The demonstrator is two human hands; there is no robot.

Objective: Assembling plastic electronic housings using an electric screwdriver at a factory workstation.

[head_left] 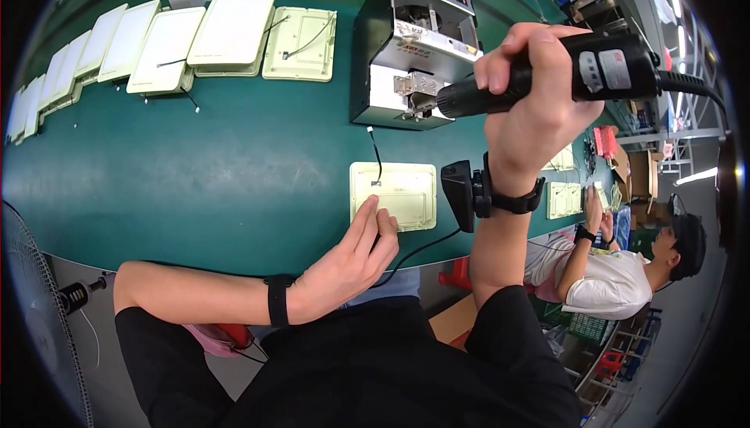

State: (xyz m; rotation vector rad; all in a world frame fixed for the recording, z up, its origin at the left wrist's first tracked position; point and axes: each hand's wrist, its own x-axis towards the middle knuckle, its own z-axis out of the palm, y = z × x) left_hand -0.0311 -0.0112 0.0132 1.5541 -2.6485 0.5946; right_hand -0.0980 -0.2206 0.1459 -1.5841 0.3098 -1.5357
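My right hand [531, 76] is closed round a black electric screwdriver [500, 92], raised over the right side of the table. The screwdriver's front end points left, at the metal outlet of a screw feeder [414, 60]; whether the bit touches it I cannot tell. Before me lies a cream plastic panel [414, 209] with a raised rim and a short black cable [376, 150] reaching off its far edge to a white plug. My left hand [359, 248] rests its outstretched fingertips on the panel's near left part, beside the slot where the cable comes out.
A row of stacked cream panels [168, 49] runs along the far left of the green table [195, 193]. One open panel [301, 45] with cables lies at its right end. A fan [39, 311] stands at lower left. A co-worker [617, 272] handles similar panels at right.
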